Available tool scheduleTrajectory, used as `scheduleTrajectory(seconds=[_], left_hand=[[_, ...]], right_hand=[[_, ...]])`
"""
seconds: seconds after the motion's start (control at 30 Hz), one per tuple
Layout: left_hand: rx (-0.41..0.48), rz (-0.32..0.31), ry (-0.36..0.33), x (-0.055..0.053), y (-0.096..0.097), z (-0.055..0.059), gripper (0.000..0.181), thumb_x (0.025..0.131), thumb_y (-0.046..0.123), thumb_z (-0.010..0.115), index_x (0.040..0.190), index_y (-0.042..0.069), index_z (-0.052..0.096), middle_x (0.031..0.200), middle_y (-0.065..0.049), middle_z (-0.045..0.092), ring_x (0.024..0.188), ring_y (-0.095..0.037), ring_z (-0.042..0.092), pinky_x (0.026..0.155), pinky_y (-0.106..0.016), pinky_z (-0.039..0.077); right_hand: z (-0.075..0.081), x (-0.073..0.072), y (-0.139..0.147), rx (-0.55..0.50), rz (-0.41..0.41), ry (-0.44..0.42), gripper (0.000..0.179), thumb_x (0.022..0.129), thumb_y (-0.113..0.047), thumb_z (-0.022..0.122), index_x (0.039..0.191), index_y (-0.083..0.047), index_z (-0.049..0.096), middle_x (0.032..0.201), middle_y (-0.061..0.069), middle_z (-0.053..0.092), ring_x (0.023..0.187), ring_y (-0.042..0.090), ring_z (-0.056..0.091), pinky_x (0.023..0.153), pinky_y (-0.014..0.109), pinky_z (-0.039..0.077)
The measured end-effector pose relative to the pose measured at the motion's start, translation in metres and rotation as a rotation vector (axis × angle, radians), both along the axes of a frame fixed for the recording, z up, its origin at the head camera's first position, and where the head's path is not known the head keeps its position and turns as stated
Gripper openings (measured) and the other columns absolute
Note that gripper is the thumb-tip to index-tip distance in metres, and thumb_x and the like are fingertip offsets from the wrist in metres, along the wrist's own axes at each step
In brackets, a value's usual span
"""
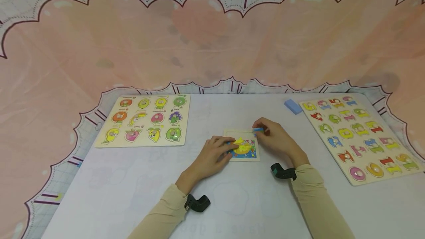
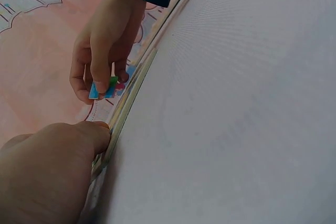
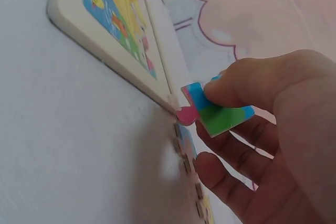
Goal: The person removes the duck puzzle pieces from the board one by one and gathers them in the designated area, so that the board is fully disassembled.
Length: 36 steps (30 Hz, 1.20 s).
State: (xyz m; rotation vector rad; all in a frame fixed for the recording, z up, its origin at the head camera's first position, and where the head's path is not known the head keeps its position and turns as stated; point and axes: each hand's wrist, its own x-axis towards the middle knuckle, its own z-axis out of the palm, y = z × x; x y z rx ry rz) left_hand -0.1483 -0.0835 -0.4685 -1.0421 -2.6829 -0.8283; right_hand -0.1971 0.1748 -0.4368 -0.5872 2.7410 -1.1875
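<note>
Firstly, at the left side, a fruit board [image 1: 143, 144] lies flat on the white table [image 1: 132, 194]. Next comes the left hand [image 1: 214, 154], whose fingers are laid, relaxed, upon the small framed puzzle [image 1: 245, 159], which lies in the middle. At its far right corner, the right hand [image 1: 275, 135] holds a blue-and-green piece [image 3: 223, 118] in a narrow pinch; whether this piece touches the frame, I cannot tell. Farther right lie a blue block [image 1: 293, 106] and, just beside it, a number board [image 1: 361, 161].
</note>
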Motion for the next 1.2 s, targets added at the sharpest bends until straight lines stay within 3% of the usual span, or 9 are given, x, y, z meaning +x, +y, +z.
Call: scheduleTrajectory(seconds=[0.5,0.9,1.2], left_hand=[[0.012,-0.01,0.003,0.0,0.0,-0.001,0.029,0.093,0.022,0.059,0.122,0.023,0.064,0.135,0.002,0.054,0.12,-0.017,0.045,0.091,-0.038,0.039],[-0.007,-0.001,-0.025,0.001,0.0,0.0,0.031,0.093,0.021,0.058,0.123,0.023,0.063,0.137,0.003,0.052,0.122,-0.018,0.044,0.09,-0.038,0.038],[0.001,-0.004,-0.02,0.0,0.001,-0.001,0.031,0.093,0.021,0.059,0.123,0.022,0.063,0.137,0.003,0.053,0.121,-0.018,0.044,0.09,-0.038,0.039]], right_hand=[[0.001,-0.005,0.043,0.049,-0.13,-0.051,0.019,0.093,-0.011,0.053,0.111,-0.012,0.059,0.11,0.009,0.063,0.097,0.025,0.056,0.083,0.036,0.046],[0.002,-0.006,0.068,0.075,-0.158,-0.072,0.021,0.096,-0.018,0.053,0.113,-0.008,0.059,0.111,0.013,0.064,0.098,0.027,0.059,0.082,0.035,0.046],[0.003,-0.004,0.082,0.07,-0.183,-0.125,0.026,0.096,-0.022,0.054,0.114,-0.005,0.058,0.095,0.012,0.068,0.083,0.019,0.062,0.075,0.028,0.045]])
